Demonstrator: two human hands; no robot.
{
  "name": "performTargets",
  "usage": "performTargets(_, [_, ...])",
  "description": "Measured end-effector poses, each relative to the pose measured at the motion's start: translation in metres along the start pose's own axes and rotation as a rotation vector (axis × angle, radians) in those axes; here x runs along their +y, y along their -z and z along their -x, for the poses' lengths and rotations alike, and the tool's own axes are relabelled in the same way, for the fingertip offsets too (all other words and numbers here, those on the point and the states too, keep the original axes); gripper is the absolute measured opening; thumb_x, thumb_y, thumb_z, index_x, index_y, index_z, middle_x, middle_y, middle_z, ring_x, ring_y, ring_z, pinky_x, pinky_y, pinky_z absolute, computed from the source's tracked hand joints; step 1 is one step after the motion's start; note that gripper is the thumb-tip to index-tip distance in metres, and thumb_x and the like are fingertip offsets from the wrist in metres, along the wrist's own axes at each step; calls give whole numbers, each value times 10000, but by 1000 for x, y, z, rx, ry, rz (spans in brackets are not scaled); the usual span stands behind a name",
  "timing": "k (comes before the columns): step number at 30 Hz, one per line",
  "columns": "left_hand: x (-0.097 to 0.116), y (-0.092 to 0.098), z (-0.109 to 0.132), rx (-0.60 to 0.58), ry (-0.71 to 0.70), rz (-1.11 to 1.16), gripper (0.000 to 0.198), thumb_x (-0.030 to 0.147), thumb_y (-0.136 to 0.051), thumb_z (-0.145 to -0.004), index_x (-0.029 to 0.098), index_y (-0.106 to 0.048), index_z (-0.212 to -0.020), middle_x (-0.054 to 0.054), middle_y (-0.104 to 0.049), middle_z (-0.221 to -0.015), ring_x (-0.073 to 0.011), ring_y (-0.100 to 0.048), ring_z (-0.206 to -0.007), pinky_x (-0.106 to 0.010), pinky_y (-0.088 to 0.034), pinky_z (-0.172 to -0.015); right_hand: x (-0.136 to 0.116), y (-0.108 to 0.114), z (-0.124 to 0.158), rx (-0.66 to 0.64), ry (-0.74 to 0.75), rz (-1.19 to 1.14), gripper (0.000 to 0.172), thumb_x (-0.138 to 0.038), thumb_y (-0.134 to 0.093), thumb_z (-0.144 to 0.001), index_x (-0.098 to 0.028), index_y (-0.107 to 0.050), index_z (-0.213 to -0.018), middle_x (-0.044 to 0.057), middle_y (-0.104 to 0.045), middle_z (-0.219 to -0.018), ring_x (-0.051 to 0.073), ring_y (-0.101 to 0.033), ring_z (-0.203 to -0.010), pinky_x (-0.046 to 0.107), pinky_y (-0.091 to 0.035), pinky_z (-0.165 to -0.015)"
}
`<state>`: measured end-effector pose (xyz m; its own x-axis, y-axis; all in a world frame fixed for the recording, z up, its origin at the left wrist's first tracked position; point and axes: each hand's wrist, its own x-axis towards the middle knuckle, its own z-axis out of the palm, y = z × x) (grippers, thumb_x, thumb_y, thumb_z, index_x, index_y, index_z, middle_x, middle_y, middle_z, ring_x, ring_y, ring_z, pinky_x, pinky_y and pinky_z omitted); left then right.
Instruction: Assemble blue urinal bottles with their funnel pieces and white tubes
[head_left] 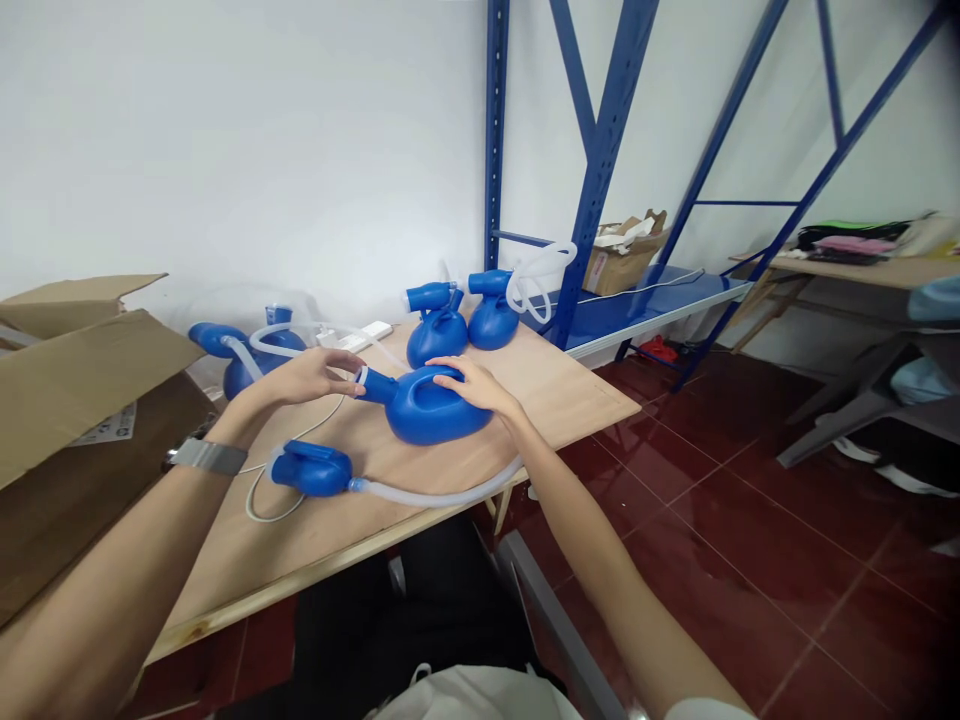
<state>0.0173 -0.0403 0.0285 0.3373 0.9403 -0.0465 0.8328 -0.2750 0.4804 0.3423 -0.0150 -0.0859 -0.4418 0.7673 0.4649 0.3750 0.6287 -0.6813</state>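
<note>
A blue plastic urinal bottle (pixel 439 408) lies on its side on the wooden table, its neck pointing left. The fingers of my left hand (pixel 319 377) are closed round the whitish rim at its mouth. My right hand (pixel 474 385) grips the bottle's body by the handle opening, thumb toward the opening. In front of it on the table rests a blue cap piece (pixel 312 468), with a clear flexible tube (pixel 431 494) running from it to the right along the table's front edge.
Blue bottles with tubes stand behind: one bottle (pixel 437 330), another bottle (pixel 493 318), and more at left. An open cardboard box (pixel 90 400) stands at left. A white power strip (pixel 367 335) lies near the wall. A blue metal rack (pixel 600 180) rises at right.
</note>
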Motion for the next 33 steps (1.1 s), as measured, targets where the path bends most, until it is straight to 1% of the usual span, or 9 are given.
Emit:
performTargets(9, [-5, -9, -3, 49, -75, 14, 786, 754, -830, -595, 202, -765, -1150, -114, -803, -1214, -357, -751, -1107, -413, -585, -1016, -5, -1, 2, -2, 7, 97, 406, -517, -560, -1051, -321, -686, -1384, 40, -719, -1375, 281, -640, -1261, 440, -477, -1120])
performTargets(17, [1, -32, 4, 59, -173, 156, 822, 667, -830, -686, 180, -658, -1325, -165, -683, -1431, -362, -696, -1260, -495, -547, -1110, 9, 6, -3, 33, 2, -4, 404, -500, -634, -983, -293, -725, -1318, 38, -750, -1333, 291, -683, -1229, 447, -498, -1111])
performTargets(20, [0, -34, -5, -27, -266, 135, 863, 637, -791, -780, 227, -535, -1495, -157, -586, -1559, -330, -636, -1357, -463, -536, -1126, 21, 22, -2, 58, -3, -98, 411, -523, -696, -928, -238, -766, -1216, 70, -773, -1265, 303, -709, -1192, 440, -516, -1095])
performTargets(23, [-11, -29, -26, -82, -297, -190, 812, 556, -594, -978, 276, -276, -1671, -142, -442, -1687, -263, -565, -1446, -383, -521, -1124, 33, 41, 3, 87, -34, -129, 409, -543, -738, -895, -222, -779, -1147, 82, -786, -1207, 312, -724, -1155, 444, -533, -1073])
performTargets(24, [-16, -28, -35, -64, -282, -334, 771, 502, -562, -1004, 269, -267, -1678, -151, -425, -1695, -270, -543, -1465, -397, -501, -1141, 36, 46, 5, 97, -48, -124, 405, -543, -744, -890, -222, -781, -1134, 83, -789, -1195, 314, -726, -1150, 448, -534, -1071])
performTargets(27, [-33, -35, -57, -24, -221, -592, 677, 362, -712, -902, 251, -531, -1545, -195, -524, -1608, -387, -501, -1478, -579, -387, -1204, 39, 54, 8, 114, -79, -103, 401, -540, -758, -875, -217, -787, -1112, 92, -793, -1176, 324, -724, -1147, 461, -536, -1067])
performTargets(29, [-42, -44, -64, -33, -205, -659, 586, 259, -792, -818, 264, -676, -1393, -194, -658, -1448, -420, -566, -1401, -666, -314, -1205, 39, 54, 8, 117, -90, -113, 415, -541, -765, -861, -212, -790, -1112, 99, -792, -1178, 328, -724, -1150, 465, -540, -1061])
performTargets(31, [-50, -50, -66, -18, -204, -723, 556, 180, -762, -834, 278, -687, -1375, -179, -730, -1314, -389, -642, -1300, -668, -287, -1203, 39, 52, 7, 119, -100, -139, 425, -545, -772, -849, -210, -791, -1111, 100, -793, -1181, 325, -724, -1151, 463, -541, -1062])
performTargets(33, [-55, -51, -62, 28, -209, -769, 611, 143, -698, -878, 265, -610, -1471, -198, -728, -1311, -383, -650, -1282, -654, -270, -1207, 39, 50, 6, 129, -109, -163, 426, -544, -782, -836, -210, -793, -1100, 97, -795, -1177, 319, -727, -1144, 456, -541, -1063])
